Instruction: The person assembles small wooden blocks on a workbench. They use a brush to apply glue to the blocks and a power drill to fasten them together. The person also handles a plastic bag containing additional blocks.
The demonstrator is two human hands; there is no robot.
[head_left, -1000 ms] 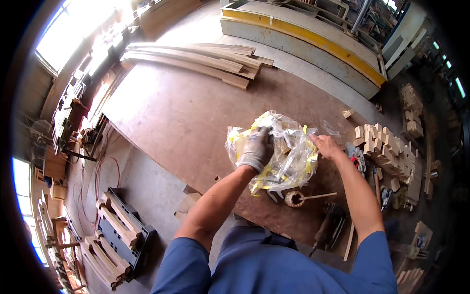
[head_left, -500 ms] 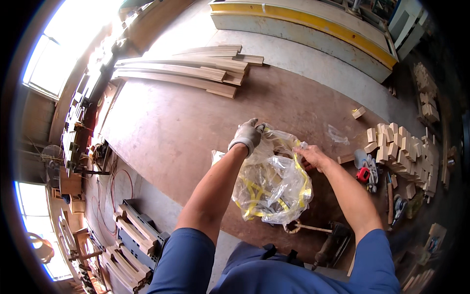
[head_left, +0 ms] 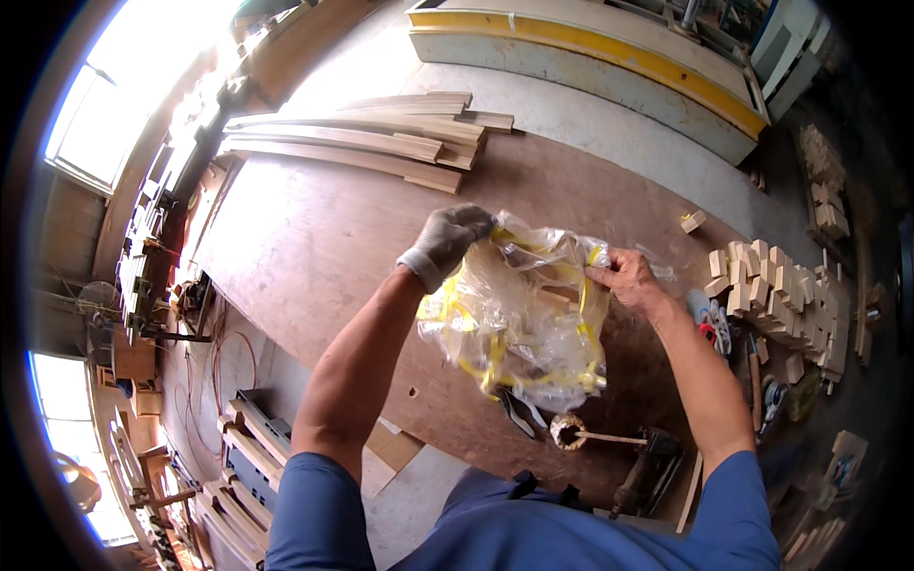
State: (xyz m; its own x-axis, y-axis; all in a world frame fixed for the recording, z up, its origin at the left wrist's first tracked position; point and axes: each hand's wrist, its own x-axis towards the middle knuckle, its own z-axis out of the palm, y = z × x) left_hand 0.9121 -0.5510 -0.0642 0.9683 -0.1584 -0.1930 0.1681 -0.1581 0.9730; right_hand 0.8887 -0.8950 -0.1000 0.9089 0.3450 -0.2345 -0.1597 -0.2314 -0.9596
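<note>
Both my hands hold up a crumpled clear plastic bag with yellow strips on it, above a brown worktable. My left hand, in a pale work glove, is closed on the bag's upper left edge. Bare, my right hand pinches the upper right edge. The bag hangs spread between them. Below its lower edge, pliers-like handles show in part. Beside them is a round, crusted pot with a stick lying across it.
Long wooden slats lie at the table's far left. Small wood blocks are stacked at the right, with a red tape measure and a hammer-like wooden handle nearby. A dark power tool sits at the near edge.
My hands have moved apart and lifted the bag, the left one going left and up. The bag is spread wider, uncovering the pot and the handles under it.
</note>
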